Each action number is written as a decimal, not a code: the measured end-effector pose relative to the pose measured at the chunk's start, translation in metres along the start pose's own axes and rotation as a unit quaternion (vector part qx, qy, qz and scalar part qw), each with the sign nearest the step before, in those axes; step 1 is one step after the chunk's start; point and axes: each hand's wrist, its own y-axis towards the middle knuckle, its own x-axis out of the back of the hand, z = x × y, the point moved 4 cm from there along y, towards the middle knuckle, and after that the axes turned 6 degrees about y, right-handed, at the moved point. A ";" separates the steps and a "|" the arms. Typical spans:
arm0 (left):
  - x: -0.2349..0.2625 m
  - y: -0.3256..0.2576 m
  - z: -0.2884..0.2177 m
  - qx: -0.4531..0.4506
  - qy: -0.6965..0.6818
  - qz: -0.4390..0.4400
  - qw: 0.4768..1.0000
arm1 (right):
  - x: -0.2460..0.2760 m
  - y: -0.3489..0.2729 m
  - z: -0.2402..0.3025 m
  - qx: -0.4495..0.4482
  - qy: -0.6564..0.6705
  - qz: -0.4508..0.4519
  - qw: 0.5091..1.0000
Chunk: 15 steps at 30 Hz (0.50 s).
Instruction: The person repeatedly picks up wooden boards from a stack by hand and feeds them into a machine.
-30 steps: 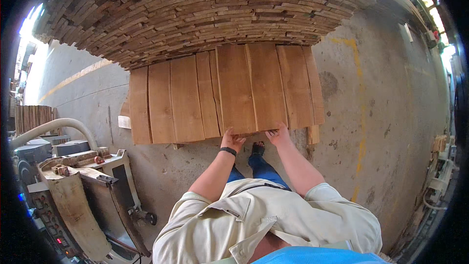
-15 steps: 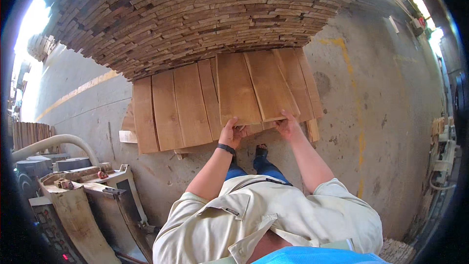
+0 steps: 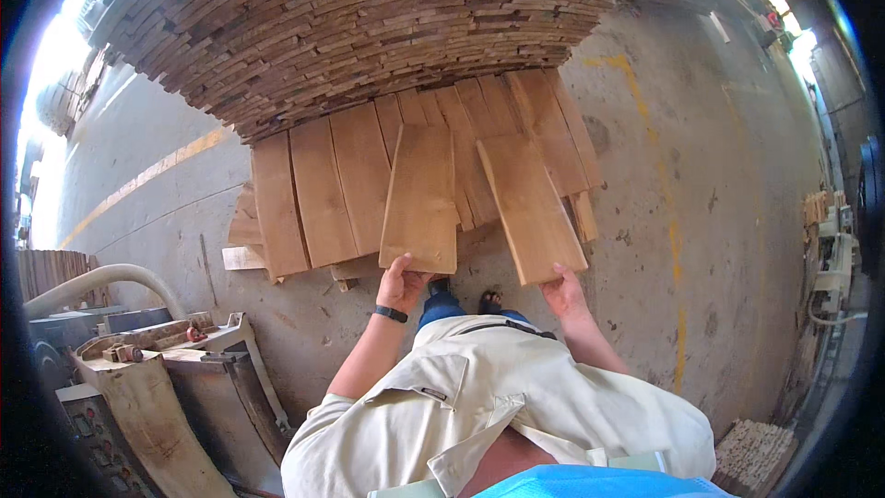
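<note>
Two wooden boards are held apart, each by its near end. My left hand grips the left board, its thumb on top and its fingers mostly hidden beneath. The right board is gripped by my right hand at its near right corner, and it slants away to the left. Both boards reach over a layer of wide planks lying side by side, and a gap between them shows more planks below. Whether their far ends touch those planks I cannot tell.
A tall stack of rough boards rises just beyond the planks. At lower left stands a machine with a pale hose. Yellow lines mark the concrete floor at right. More cut wood lies at lower right.
Both boards have come nearer to me, off the plank layer's near edge, and have spread apart. My left hand has moved left and nearer, my right hand nearer and slightly right.
</note>
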 end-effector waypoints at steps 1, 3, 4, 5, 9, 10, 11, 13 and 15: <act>0.001 -0.010 0.001 -0.008 0.010 0.004 1.000 | 0.002 0.004 0.000 0.030 -0.011 -0.001 0.999; 0.011 -0.029 0.008 -0.019 -0.008 0.003 1.000 | 0.003 0.005 0.004 0.059 -0.023 0.003 0.998; 0.018 -0.039 0.012 -0.030 -0.027 -0.001 0.999 | 0.003 0.004 0.006 0.063 -0.046 -0.004 0.997; 0.027 -0.053 0.016 -0.037 -0.029 0.000 0.999 | 0.003 0.000 0.007 0.067 -0.069 -0.010 0.995; 0.056 -0.126 0.036 -0.078 -0.038 -0.017 0.996 | -0.002 -0.046 0.002 0.028 -0.057 0.059 0.996; 0.062 -0.145 0.041 -0.095 -0.037 -0.013 0.995 | 0.005 -0.055 -0.001 0.013 -0.060 0.071 0.996; 0.068 -0.166 0.047 -0.112 -0.035 -0.011 0.993 | 0.011 -0.065 -0.006 -0.002 -0.063 0.082 0.995; 0.072 -0.208 0.058 -0.146 -0.052 -0.014 0.988 | 0.016 -0.085 -0.016 -0.016 -0.073 0.112 0.991; 0.076 -0.249 0.071 -0.184 -0.068 -0.019 0.980 | 0.020 -0.102 -0.029 -0.034 -0.084 0.145 0.985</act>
